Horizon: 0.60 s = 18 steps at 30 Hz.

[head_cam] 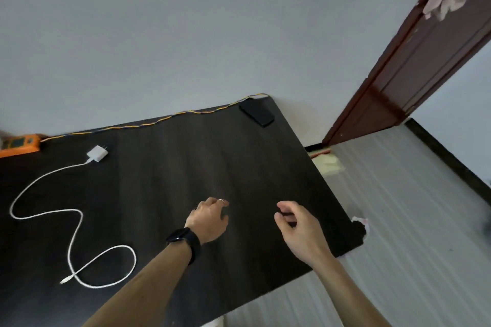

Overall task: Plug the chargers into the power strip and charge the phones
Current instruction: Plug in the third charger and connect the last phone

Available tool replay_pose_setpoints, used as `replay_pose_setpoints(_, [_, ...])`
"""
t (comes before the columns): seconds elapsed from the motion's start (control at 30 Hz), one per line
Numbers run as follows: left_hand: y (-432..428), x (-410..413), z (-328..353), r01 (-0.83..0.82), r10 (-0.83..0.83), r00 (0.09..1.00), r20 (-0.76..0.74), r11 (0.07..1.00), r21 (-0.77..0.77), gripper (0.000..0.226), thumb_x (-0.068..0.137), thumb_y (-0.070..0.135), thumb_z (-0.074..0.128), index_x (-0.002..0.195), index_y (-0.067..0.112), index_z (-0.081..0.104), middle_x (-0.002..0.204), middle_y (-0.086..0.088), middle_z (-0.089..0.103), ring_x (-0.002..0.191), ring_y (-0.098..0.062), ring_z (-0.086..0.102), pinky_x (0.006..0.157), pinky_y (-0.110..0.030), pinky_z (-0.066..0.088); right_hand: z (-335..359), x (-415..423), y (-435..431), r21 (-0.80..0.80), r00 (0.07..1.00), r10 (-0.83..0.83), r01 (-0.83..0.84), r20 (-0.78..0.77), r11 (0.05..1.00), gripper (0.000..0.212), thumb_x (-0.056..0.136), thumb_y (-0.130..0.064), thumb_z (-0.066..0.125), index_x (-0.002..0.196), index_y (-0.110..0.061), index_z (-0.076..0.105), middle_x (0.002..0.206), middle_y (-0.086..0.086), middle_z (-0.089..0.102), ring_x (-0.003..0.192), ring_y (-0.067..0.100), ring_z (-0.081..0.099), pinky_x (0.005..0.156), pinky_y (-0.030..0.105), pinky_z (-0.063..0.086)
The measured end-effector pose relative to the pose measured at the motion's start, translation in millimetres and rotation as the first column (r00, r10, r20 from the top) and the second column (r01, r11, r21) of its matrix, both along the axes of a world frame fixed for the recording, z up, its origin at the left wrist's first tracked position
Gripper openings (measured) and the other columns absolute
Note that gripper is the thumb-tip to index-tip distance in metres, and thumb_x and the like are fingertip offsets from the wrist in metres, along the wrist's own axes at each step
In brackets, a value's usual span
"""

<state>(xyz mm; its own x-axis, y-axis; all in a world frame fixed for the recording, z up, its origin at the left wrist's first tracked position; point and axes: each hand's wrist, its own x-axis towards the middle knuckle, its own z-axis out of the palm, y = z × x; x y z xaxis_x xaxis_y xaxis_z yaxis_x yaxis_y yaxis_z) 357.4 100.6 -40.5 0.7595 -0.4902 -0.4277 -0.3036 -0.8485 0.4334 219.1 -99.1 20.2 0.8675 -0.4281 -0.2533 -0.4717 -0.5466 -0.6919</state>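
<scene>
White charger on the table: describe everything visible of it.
The white charger is a small plastic-looking block with two metal prongs. It lies unplugged on the dark table, prongs toward the wall, near the orange power strip but apart from it. Its white cable snakes toward the person in loose curves and one loop, ending in a free connector. The left hand and right hand touch none of it.
</scene>
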Motion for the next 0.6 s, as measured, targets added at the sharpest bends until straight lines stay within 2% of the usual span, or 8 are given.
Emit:
replay_pose_setpoints(0.2, [-61.8, 54.5, -47.1, -0.044, 0.04, 0.997, 0.063, 0.997, 0.058, 0.055, 0.095, 0.035, 0.046, 0.149, 0.03, 0.036, 0.151, 0.001, 0.04, 0.138, -0.023, 0.036, 0.111, -0.039, 0.035, -37.7, 66.3, -81.3, -0.068, 0.992, 0.084, -0.09, -0.094, 0.994, 0.038, 0.096, -0.036, 0.06, 0.133, -0.033, 0.053, 0.131, -0.012, 0.058, 0.114, 0.0, 0.056, 0.09, 0.018, 0.048])
replay_pose_setpoints(0.33, [-95.4, 78.9, -81.0, -0.132, 0.116, 0.981, 0.156, 0.986, 0.099, 0.064, 0.097, 0.047, 0.046, 0.155, 0.034, 0.022, 0.164, -0.004, 0.013, 0.151, -0.027, 0.012, 0.121, -0.046, 0.018, -78.3, 113.0, -131.0, -0.12, 0.979, 0.141, -0.159, -0.15, 0.98, 0.044, 0.096, -0.04, 0.059, 0.138, -0.032, 0.048, 0.139, -0.009, 0.053, 0.118, 0.001, 0.053, 0.09, 0.018, 0.045])
replay_pose_setpoints(0.47, [-128.8, 108.0, -117.3, -0.262, 0.236, 0.939, 0.248, 0.962, 0.076, 0.066, 0.095, 0.062, 0.035, 0.155, 0.042, 0.013, 0.167, 0.001, 0.0, 0.153, -0.026, -0.004, 0.122, -0.055, 0.004, -122.2, 177.0, -170.5, -0.206, 0.959, 0.207, -0.246, -0.194, 0.947, 0.052, 0.095, -0.045, 0.059, 0.142, -0.027, 0.046, 0.15, -0.002, 0.043, 0.134, 0.016, 0.047, 0.103, 0.031, 0.045])
replay_pose_setpoints(0.6, [-136.1, 98.0, -149.5, -0.364, 0.327, 0.871, 0.367, 0.931, 0.035, 0.065, 0.093, 0.069, 0.017, 0.153, 0.049, 0.005, 0.166, 0.008, -0.002, 0.153, -0.019, -0.008, 0.123, -0.052, -0.001, -151.4, 237.8, -190.2, -0.321, 0.944, 0.247, -0.308, -0.218, 0.895, 0.064, 0.095, -0.05, 0.055, 0.15, -0.025, 0.034, 0.162, 0.003, 0.024, 0.147, 0.028, 0.028, 0.112, 0.042, 0.037])
